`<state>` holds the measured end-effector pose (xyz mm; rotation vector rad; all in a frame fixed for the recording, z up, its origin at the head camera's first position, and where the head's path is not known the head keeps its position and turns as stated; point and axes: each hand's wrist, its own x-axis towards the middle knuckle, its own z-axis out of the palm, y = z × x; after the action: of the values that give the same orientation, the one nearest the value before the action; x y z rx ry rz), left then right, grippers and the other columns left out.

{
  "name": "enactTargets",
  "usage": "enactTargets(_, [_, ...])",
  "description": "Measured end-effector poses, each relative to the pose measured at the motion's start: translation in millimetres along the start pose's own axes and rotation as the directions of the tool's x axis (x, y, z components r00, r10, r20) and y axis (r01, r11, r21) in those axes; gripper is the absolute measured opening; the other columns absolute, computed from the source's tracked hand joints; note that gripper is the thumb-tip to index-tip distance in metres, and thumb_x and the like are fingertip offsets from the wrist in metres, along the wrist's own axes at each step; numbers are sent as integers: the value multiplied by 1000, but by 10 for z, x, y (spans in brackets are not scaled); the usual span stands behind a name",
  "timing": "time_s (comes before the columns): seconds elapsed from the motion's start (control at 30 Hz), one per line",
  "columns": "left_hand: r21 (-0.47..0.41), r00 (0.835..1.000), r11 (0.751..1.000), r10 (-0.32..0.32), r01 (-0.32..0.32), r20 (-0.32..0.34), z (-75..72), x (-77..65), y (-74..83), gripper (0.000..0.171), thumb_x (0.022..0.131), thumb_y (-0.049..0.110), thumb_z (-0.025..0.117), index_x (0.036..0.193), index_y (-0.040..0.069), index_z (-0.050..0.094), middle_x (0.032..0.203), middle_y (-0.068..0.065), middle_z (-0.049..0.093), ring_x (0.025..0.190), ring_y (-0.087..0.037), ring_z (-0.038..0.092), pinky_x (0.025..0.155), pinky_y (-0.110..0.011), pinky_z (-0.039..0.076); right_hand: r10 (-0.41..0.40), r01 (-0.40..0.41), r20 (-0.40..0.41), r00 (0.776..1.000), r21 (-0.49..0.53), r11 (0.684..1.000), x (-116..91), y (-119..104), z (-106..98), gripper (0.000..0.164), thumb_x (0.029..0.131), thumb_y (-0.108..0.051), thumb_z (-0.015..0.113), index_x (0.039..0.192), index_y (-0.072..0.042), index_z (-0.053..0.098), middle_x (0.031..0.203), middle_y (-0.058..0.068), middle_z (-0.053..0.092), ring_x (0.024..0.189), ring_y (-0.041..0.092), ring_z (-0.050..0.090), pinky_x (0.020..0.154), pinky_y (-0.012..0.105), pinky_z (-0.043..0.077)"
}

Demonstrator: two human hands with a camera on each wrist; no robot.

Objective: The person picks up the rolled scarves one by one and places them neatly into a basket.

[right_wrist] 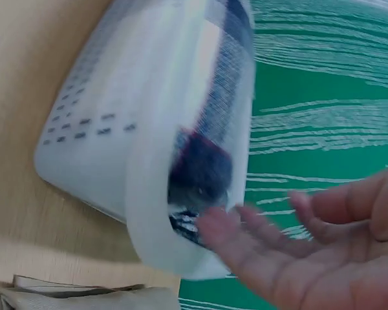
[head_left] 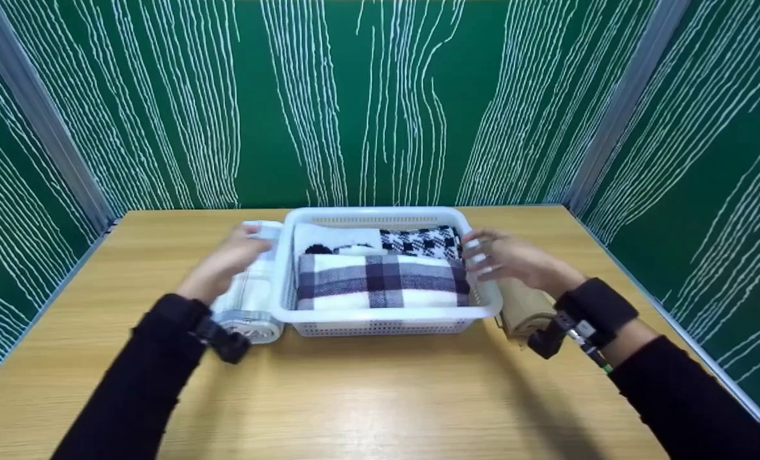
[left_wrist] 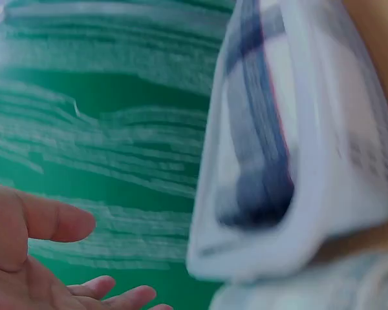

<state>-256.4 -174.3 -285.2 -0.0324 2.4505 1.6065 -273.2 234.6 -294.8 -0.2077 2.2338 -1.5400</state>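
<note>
Reaching in from the lower corners of the head view, two dark sleeves (head_left: 137, 383) cross the wooden table (head_left: 380, 396). Left of centre, the left hand (head_left: 229, 259) hangs over a pale rolled cloth (head_left: 252, 291), thumb and fingers wide apart, holding nothing. Right of centre, the right hand (head_left: 514, 255) has its fingers loosely spread at the right rim of a white basket (head_left: 386, 314); it grips nothing, and I cannot tell whether the fingertips touch. Under that hand a tan cloth (head_left: 523, 310) lies just beside the basket. The basket sits mid-frame between these two cloths, a plaid cloth (head_left: 386, 281) across its front. Should a finger snag the rim, the basket could skid against either outer cloth; lifting by one end would likely tilt it and slide the contents. Behind the plaid lie a houndstooth cloth (head_left: 421, 241) and a white cloth (head_left: 335, 237); beyond, a green wall (head_left: 255, 128) fills the top.
</note>
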Motion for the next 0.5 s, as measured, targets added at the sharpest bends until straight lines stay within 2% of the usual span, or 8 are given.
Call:
enactTargets(0.07, [-57, 1000, 998, -10, 11, 12, -116, 23, -151, 53, 94, 7, 40, 139, -17, 24, 135, -31, 35, 122, -40, 37, 105, -49, 31, -38, 40, -75, 996, 25, 999, -4, 27, -53, 48, 91, 6, 29, 139, 8, 27, 136, 32, 38, 119, 39, 46, 100, 47, 40])
enactTargets(0.17, [-68, 995, 993, -93, 94, 25, -262, 49, -389, 62, 96, 12, 39, 142, -19, 11, 144, -36, 20, 133, -43, 24, 110, -52, 20, -61, 73, -199, 978, 52, 996, 0, 103, -100, 41, 96, 2, 29, 136, 6, 32, 131, 29, 43, 115, 34, 50, 98, 42, 43])
enactTargets(0.23, [-74, 989, 986, -149, 150, 19, -302, 77, -529, 66, 98, 15, 40, 143, -18, 5, 149, -35, 8, 137, -44, 13, 112, -52, 13, -56, 75, -274, 960, 56, 996, 12, 163, -107, 39, 96, 1, 29, 135, 6, 34, 128, 24, 45, 113, 31, 50, 97, 39, 44])
enactTargets(0.27, [-79, 985, 982, -171, 172, 12, -310, 91, -592, 68, 98, 16, 42, 143, -17, 4, 149, -34, 8, 138, -43, 13, 113, -51, 13, -53, 73, -308, 950, 54, 996, 22, 195, -100, 38, 96, 0, 30, 134, 6, 35, 127, 23, 46, 112, 31, 49, 96, 38, 45])
enactTargets(0.3, [-93, 980, 975, -199, 200, 10, -311, 104, -644, 70, 98, 18, 44, 144, -16, 3, 149, -34, 11, 137, -42, 17, 113, -51, 14, -48, 68, -339, 940, 46, 997, 35, 227, -86, 37, 97, 0, 31, 133, 6, 35, 126, 22, 46, 110, 30, 49, 95, 37, 45])
enactTargets(0.33, [-118, 976, 969, -218, 218, 9, -300, 124, -696, 66, 98, 19, 46, 144, -15, 12, 145, -32, 25, 132, -39, 30, 111, -47, 23, -46, 63, -362, 931, 35, 997, 49, 261, -68, 38, 96, 0, 31, 133, 7, 34, 126, 21, 45, 109, 29, 48, 94, 36, 45])
enactTargets(0.4, [-158, 975, 963, -221, 219, 4, -266, 160, -788, 57, 96, 18, 52, 137, -13, 28, 122, -24, 51, 108, -30, 55, 99, -40, 41, -38, 49, -392, 919, 18, 999, 85, 330, -20, 39, 97, -1, 33, 135, 8, 31, 128, 23, 42, 108, 28, 47, 93, 37, 45])
enactTargets(0.5, [-198, 975, 956, -222, 217, -4, -220, 204, -893, 57, 91, 18, 62, 132, -10, 34, 94, -10, 61, 77, -17, 63, 78, -30, 51, -38, 44, -404, 914, 6, 999, 144, 424, 70, 42, 97, -3, 35, 136, 11, 27, 136, 28, 35, 112, 32, 45, 96, 40, 43])
